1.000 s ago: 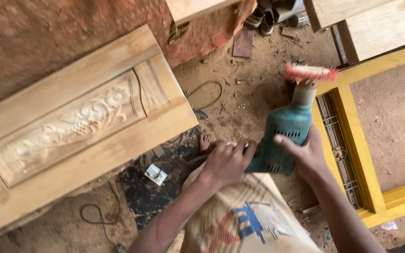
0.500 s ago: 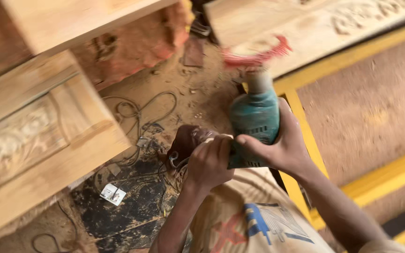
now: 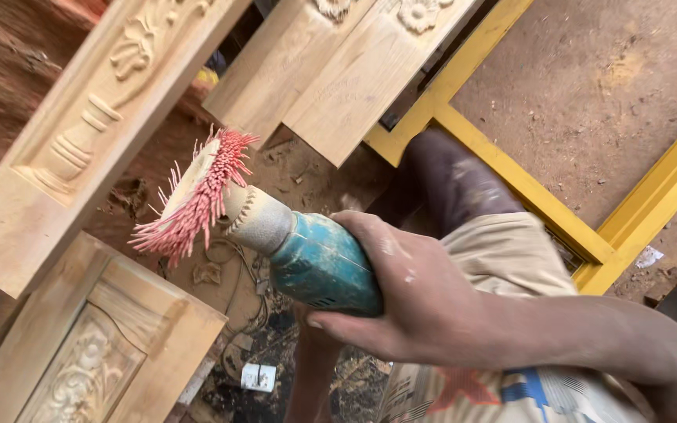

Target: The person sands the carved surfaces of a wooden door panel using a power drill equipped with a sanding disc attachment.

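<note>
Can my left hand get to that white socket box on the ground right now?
Probably yes. The left hand sits under the teal power tool, and its forearm runs down toward the white socket box on the dirt. Nothing seems to lie between them, but the hand would have to leave the tool.

Dusty dirt floor (image 3: 613, 70) carries cables (image 3: 233, 254) and a white socket (image 3: 258, 377).
</note>
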